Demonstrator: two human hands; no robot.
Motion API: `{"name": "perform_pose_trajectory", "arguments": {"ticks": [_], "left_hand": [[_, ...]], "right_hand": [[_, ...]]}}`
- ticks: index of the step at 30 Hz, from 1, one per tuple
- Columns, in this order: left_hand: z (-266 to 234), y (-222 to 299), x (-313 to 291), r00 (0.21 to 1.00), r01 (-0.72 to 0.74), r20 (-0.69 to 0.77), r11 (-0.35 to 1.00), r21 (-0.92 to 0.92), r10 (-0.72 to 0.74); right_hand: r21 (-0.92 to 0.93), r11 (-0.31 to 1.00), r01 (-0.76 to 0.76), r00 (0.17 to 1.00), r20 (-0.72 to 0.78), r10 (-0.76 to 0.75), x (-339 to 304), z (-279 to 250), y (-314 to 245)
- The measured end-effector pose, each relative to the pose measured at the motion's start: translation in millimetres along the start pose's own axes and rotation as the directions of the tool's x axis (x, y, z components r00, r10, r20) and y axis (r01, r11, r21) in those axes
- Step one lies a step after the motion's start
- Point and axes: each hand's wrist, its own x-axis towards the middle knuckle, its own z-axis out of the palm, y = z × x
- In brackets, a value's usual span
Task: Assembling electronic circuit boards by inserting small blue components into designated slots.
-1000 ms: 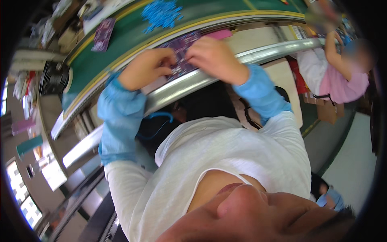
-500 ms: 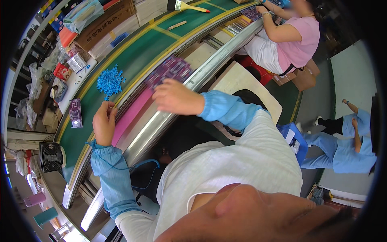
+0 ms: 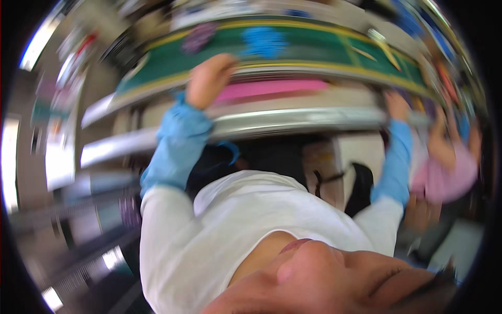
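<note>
Motion blurs much of the view. My left hand (image 3: 212, 81) is raised at the near edge of the green belt (image 3: 319, 47), fingers curled together; whatever they hold, if anything, is hidden. Just beyond it lies a pile of small blue parts (image 3: 264, 42), with a purple circuit board (image 3: 199, 37) to its left. My right hand (image 3: 397, 107) reaches far right over the metal rails, its fingers smeared. A blurred purple patch (image 3: 428, 107), like a circuit board, shows beside it. A pink strip (image 3: 272, 90) runs along the track between the hands.
A silver rail (image 3: 303, 119) crosses in front of my body. On the belt's right part lie a brush (image 3: 384, 48) and a thin stick (image 3: 363, 54). A person in pink (image 3: 447, 175) sits at the far right. A dark fan (image 3: 121, 51) stands at the belt's left end.
The view has swung left. My right hand has moved right along the track, and the purple board that was by it has left the pink strip. My left hand stays near the blue pile.
</note>
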Motion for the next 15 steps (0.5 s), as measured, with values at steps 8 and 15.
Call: {"name": "perform_pose_trajectory", "arguments": {"ticks": [8,15], "left_hand": [[-120.0,48.2,-201.4,0.768,0.483,-0.559,0.856,0.187,-0.311],[-148.5,-16.7,-488.0,0.154,0.911,-0.863,0.406,-0.064,-0.482]], "right_hand": [[0.244,0.957,-0.156,0.895,0.445,0.033,53.8,37.5,10.6],[0.778,0.614,0.135,0.935,0.105,-0.339,136.8,-184.2,-293.2]]}}
